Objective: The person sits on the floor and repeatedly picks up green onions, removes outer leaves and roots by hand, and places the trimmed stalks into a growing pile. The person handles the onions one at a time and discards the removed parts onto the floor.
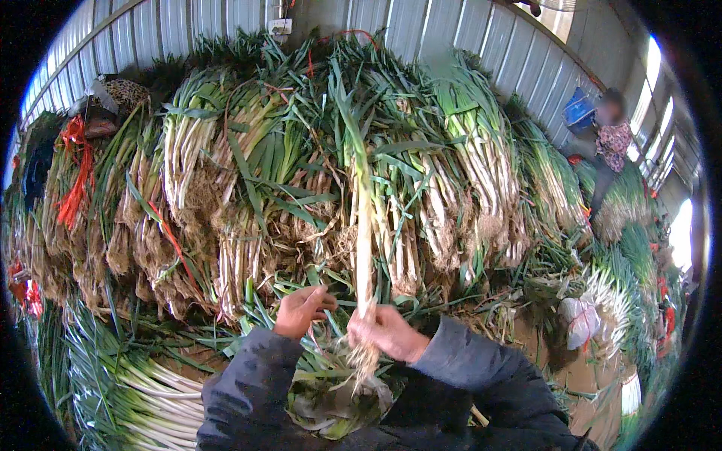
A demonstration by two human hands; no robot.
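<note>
My right hand (388, 334) grips a single long green onion (364, 242) near its root end. The stalk stands almost upright before me, its white shaft leading up to green leaves, while the pale roots (364, 358) hang below my fingers. My left hand (302, 311) is raised just left of the stalk, apart from it, with nothing visible in it and its fingers partly apart. Loose peeled leaves (333, 411) lie below my hands, near my lap. Behind the stalk rises a big heap of unpeeled green onions (485, 180) with soil on their roots.
Cleaned green onions (163, 406) lie in rows at lower left. Red twine (79, 169) hangs on the heap's left side. A white plastic bag (580, 321) sits at right among more onions. A person (612, 141) is at far right by a blue container (579, 110). A corrugated metal wall (440, 28) stands behind.
</note>
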